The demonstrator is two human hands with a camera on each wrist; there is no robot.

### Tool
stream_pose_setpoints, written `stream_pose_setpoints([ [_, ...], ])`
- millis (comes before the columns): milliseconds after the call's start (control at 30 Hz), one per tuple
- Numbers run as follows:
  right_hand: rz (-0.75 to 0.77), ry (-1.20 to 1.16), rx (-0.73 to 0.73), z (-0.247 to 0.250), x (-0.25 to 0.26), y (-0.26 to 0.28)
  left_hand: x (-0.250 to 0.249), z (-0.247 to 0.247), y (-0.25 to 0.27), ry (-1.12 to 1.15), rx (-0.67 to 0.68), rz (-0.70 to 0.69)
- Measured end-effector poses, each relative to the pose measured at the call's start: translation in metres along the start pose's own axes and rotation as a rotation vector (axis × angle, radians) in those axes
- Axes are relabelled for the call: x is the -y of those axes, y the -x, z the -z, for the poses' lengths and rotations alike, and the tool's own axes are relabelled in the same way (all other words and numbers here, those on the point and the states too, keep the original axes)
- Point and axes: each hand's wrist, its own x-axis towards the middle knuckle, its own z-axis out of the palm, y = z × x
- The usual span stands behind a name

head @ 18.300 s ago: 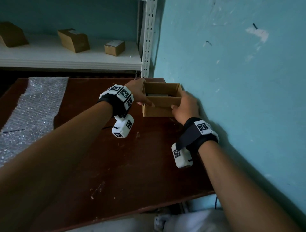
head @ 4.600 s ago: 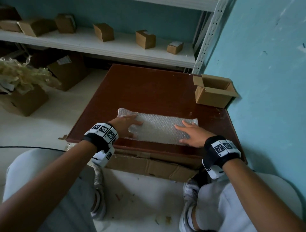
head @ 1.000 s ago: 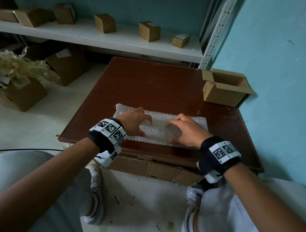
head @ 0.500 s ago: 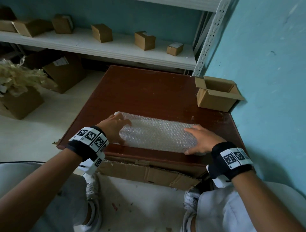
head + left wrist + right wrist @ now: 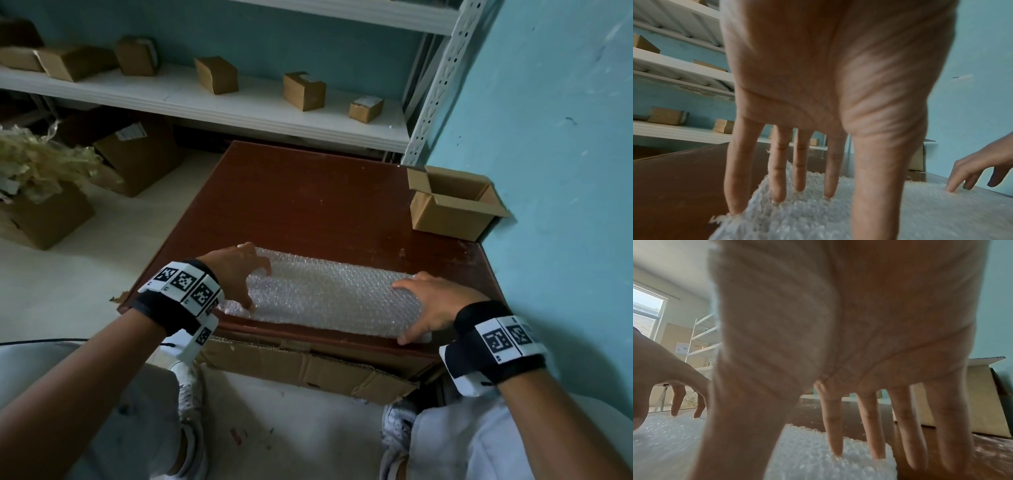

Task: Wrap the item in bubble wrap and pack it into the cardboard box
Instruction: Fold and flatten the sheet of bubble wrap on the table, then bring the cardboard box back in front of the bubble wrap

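The bubble wrap [image 5: 325, 294] lies along the near edge of the brown table [image 5: 308, 205], its long axis running left to right across my front, directly under both hands. My left hand [image 5: 233, 274] bears on the left end; in the left wrist view its fingers [image 5: 777, 170] are straight and spread, tips pressing down into the bubbles, grasping nothing. My right hand [image 5: 428, 301] bears on the right end, fingers likewise extended and splayed, the inner ones on the wrap and the outer ones over its right edge onto the table, thumb at the near edge. The item itself is not visible; whether it sits inside the roll I cannot tell. The cardboard box [image 5: 452, 205] stands open at the far right corner of the table against the blue wall, well apart from the wrap and nearer my right hand. Judgement: any further rolling runs away from me, across the long axis; carriage to the box then goes forward and right.
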Motion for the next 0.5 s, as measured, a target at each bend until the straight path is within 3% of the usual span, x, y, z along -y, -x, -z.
stream_pose_setpoints([
  [300, 0.009, -0.065, -0.067, 0.01, 0.0, 0.005, -0.007, 0.012, 0.001, -0.018, -0.012, -0.008],
  [500, -0.001, -0.233, -0.544, 0.026, -0.005, -0.006, -0.021, 0.035, -0.013, 0.0, -0.19, -0.076],
])
